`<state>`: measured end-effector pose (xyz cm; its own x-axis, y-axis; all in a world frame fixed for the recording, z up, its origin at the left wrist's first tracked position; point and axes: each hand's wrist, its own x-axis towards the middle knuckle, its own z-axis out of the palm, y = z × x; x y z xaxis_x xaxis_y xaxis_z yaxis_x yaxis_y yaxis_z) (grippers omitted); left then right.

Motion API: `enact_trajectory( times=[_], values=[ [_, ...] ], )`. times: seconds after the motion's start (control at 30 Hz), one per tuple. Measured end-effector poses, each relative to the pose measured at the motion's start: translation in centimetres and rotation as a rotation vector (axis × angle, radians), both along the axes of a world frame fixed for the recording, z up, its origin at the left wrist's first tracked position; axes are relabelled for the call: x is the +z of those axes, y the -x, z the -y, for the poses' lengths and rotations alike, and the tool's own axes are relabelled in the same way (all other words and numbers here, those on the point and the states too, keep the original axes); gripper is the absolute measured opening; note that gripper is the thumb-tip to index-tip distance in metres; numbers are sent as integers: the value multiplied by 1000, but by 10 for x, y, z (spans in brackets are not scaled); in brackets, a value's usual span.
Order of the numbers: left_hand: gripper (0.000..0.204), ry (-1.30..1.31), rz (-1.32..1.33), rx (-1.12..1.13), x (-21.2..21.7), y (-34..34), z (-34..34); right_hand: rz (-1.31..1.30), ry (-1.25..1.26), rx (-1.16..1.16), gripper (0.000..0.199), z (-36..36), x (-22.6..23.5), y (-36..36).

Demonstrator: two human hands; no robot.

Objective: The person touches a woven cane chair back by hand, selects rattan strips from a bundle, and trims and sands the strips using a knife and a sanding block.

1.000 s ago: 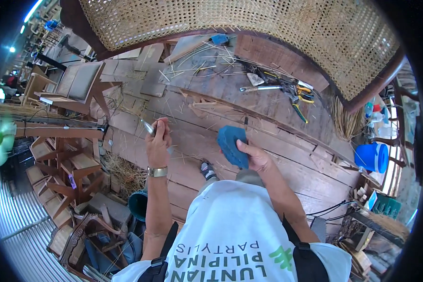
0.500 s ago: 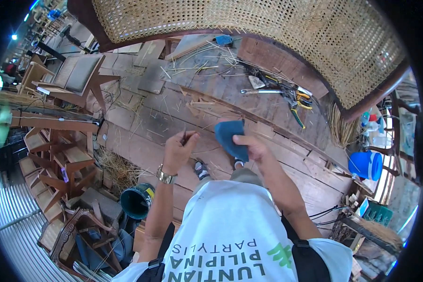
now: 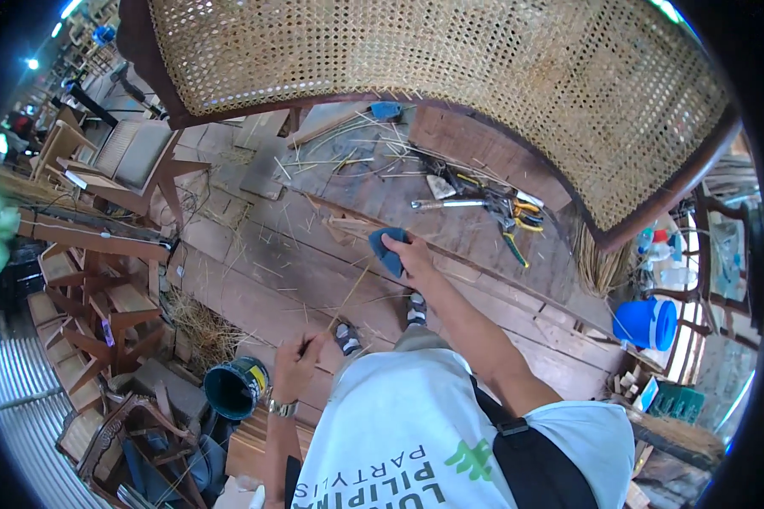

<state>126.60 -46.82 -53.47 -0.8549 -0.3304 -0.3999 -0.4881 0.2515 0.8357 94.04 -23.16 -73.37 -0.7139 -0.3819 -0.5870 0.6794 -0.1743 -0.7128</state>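
My right hand [image 3: 413, 254] reaches forward and grips a blue cloth [image 3: 387, 247] held low over the wooden plank floor [image 3: 255, 280]. Drawn back close to my body, my left hand [image 3: 298, 365] is closed on the end of a thin rattan strand [image 3: 348, 299] that runs up toward the cloth. A watch sits on my left wrist. A large cane-woven chair panel [image 3: 450, 76] in a dark wood frame stands tilted across the top of the view.
Pliers, a hammer and other tools [image 3: 484, 204] lie on the planks ahead. A dark green can [image 3: 235, 388] sits at my left. A blue bucket [image 3: 645, 324] is at right. Wooden chair frames [image 3: 102, 288] are stacked on the left, with loose rattan scraps around.
My left hand has pulled back from the floor toward my body. My right hand with the blue cloth stays out in front, and the view has shifted down and closer to the woven panel.
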Motion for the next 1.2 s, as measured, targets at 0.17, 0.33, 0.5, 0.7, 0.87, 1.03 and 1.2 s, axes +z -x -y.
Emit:
enact_trajectory(
  times=[0.17,0.33,0.5,0.7,0.87,1.03,1.2],
  values=[
    [31,-107,-125,212,17,10,-17,-127,-145,-247,46,36,-25,80],
    [34,-455,-546,499,69,-14,7,-261,-174,-608,62,-96,-49,217],
    [33,-126,-322,849,3,-27,48,-224,-23,81,66,-153,30,147],
    [30,-323,-243,790,-117,94,24,-158,209,876,83,-129,110,26],
    [22,-508,-393,693,-34,208,-62,44,518,814,116,-115,128,-25],
    [19,-763,-277,462,-16,187,-110,275,1003,536,130,-93,84,-57],
    [17,-1142,-192,583,-37,132,-104,70,677,525,125,-101,62,-63]
  ],
)
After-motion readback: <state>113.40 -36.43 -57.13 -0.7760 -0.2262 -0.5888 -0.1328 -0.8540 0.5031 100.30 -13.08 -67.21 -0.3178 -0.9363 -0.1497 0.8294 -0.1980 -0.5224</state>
